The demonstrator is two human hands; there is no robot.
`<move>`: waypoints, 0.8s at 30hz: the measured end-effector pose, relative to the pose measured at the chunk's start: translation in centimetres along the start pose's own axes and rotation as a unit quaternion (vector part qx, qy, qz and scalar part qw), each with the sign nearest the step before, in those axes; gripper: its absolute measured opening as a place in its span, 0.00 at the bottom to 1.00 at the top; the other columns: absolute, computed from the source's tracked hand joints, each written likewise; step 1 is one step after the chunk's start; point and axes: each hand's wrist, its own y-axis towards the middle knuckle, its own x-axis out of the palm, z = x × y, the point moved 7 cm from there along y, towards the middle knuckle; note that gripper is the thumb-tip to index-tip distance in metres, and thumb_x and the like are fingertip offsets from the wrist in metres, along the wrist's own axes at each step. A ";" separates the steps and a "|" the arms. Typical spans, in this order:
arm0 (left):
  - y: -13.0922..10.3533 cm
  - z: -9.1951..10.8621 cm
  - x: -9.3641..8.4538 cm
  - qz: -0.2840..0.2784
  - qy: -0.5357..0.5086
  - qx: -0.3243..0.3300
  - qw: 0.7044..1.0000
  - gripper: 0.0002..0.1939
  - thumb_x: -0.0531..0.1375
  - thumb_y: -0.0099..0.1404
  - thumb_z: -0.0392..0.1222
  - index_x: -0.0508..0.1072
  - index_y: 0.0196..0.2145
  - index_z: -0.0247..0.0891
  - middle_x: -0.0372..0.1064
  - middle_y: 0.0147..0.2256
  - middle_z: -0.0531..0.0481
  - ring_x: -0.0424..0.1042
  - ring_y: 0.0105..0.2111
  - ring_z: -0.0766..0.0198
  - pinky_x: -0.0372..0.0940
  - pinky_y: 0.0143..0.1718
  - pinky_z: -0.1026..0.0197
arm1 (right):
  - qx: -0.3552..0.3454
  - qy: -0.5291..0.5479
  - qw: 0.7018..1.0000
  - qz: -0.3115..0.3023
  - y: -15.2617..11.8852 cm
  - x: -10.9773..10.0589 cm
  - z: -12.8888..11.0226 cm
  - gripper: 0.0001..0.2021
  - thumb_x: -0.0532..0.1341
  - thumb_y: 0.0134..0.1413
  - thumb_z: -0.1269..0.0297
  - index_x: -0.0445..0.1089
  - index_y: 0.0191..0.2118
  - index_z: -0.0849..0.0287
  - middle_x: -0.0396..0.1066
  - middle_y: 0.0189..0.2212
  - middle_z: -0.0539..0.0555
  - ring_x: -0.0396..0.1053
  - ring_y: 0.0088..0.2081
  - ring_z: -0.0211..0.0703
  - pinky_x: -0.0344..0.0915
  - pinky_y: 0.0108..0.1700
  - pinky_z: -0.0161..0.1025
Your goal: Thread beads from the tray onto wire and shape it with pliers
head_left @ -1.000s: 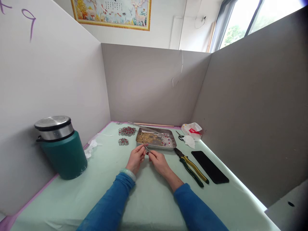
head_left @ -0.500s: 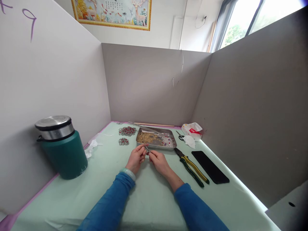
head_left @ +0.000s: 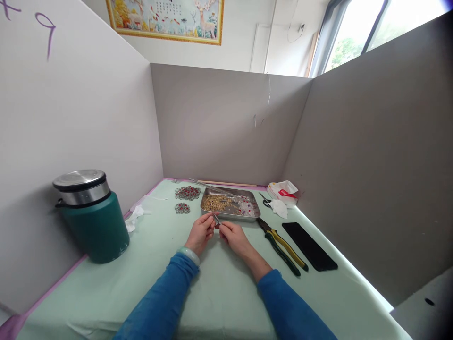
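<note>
My left hand (head_left: 200, 233) and my right hand (head_left: 235, 238) meet just in front of the metal tray (head_left: 230, 217). Both are closed in a pinch, fingertips almost touching. Between them slants a small, thin silvery piece (head_left: 217, 219), gripped at both ends; its exact kind is too small to make out. Gold-coloured beads (head_left: 216, 203) fill the tray's left part, while clear, red and purple beads (head_left: 247, 206) lie on its right. Left of the tray are a larger pile (head_left: 188, 192) and a smaller pile (head_left: 182, 208) of wire-like pieces with red beads.
Long-handled pliers (head_left: 283, 246) and a black flat slab (head_left: 309, 246) lie to the right. Scissors (head_left: 265, 200), a white tissue (head_left: 279, 208) and a white packet (head_left: 283, 192) are behind them. A green flask (head_left: 92, 222) stands left near crumpled tissue (head_left: 133, 218). Grey partitions (head_left: 226, 127) enclose the table.
Both hands stay in nearly the same place, still pinching the small silvery piece. The whole view has shifted very slightly; nothing on the table has moved.
</note>
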 end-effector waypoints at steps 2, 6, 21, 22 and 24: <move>0.0 0.0 0.1 0.007 0.008 0.003 1.000 0.22 0.64 0.52 0.45 0.71 0.43 0.31 0.56 0.19 0.59 0.42 0.14 0.79 0.36 0.14 0.71 | -0.027 -0.051 0.998 0.021 0.0 -0.3 -0.3 0.14 0.51 0.54 0.62 0.60 0.20 0.59 0.57 0.16 0.46 0.55 0.21 0.33 0.51 0.25 0.32; 0.1 0.1 -0.1 0.014 0.021 0.009 1.000 0.22 0.64 0.50 0.45 0.71 0.41 0.30 0.57 0.20 0.58 0.43 0.14 0.79 0.37 0.15 0.70 | -0.049 -0.140 0.988 0.049 -0.2 -0.6 -0.5 0.14 0.50 0.56 0.62 0.65 0.24 0.59 0.63 0.19 0.47 0.59 0.23 0.35 0.51 0.27 0.33; 0.3 0.4 -0.6 0.069 0.076 0.059 0.993 0.19 0.64 0.50 0.44 0.71 0.39 0.30 0.62 0.21 0.56 0.49 0.15 0.77 0.44 0.15 0.69 | -0.113 -0.296 0.943 0.096 -0.8 -0.8 -1.5 0.12 0.50 0.59 0.66 0.70 0.38 0.58 0.72 0.35 0.55 0.68 0.37 0.42 0.57 0.37 0.34; 0.3 0.5 -0.6 0.070 0.077 0.062 0.993 0.19 0.64 0.50 0.44 0.71 0.39 0.30 0.62 0.22 0.56 0.49 0.15 0.77 0.44 0.15 0.69 | -0.111 -0.294 0.944 0.097 -0.8 -0.8 -1.4 0.12 0.50 0.59 0.66 0.71 0.38 0.58 0.72 0.35 0.55 0.68 0.37 0.42 0.57 0.37 0.34; 0.3 0.5 -0.7 0.070 0.078 0.066 0.992 0.19 0.64 0.51 0.43 0.70 0.39 0.30 0.62 0.22 0.56 0.49 0.15 0.77 0.44 0.15 0.69 | -0.110 -0.291 0.945 0.097 -0.7 -0.8 -1.3 0.12 0.50 0.59 0.66 0.71 0.37 0.59 0.72 0.35 0.55 0.68 0.36 0.42 0.57 0.37 0.34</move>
